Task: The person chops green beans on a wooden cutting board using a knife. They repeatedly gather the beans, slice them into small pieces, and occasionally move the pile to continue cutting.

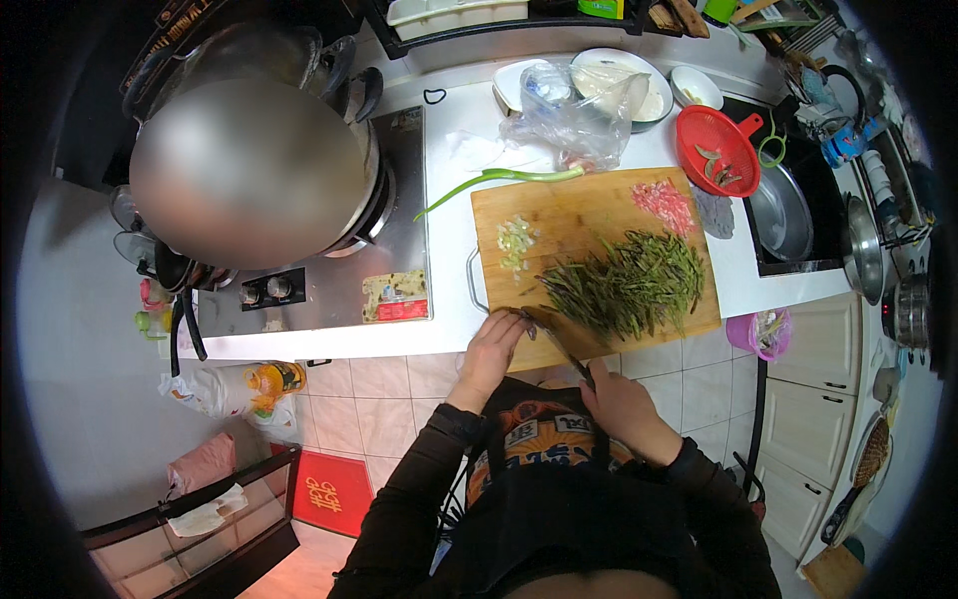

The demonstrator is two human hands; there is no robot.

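My right hand point(621, 410) grips the handle of a kitchen knife point(557, 341), whose blade slants up and left over the front of a wooden cutting board point(584, 198). My left hand point(490, 356) rests at the board's front left corner, fingers bunched over a few dark vegetable stalks point(530, 328) close to the blade; most of them is hidden. A large heap of green-brown sliced stalks point(629, 284) covers the board's right half. Chopped pale scallion or garlic point(515, 241) lies at the left, and chopped pink pieces, seemingly meat point(664, 206), at the far right corner.
A whole scallion point(501, 176) lies behind the board, beside a clear plastic bag point(576, 112) and a large bowl point(651, 97). A red strainer point(715, 146) stands near the sink point(797, 254). Left is the gas stove point(329, 299) with a large blurred pot. A pink bin point(756, 333) hangs below.
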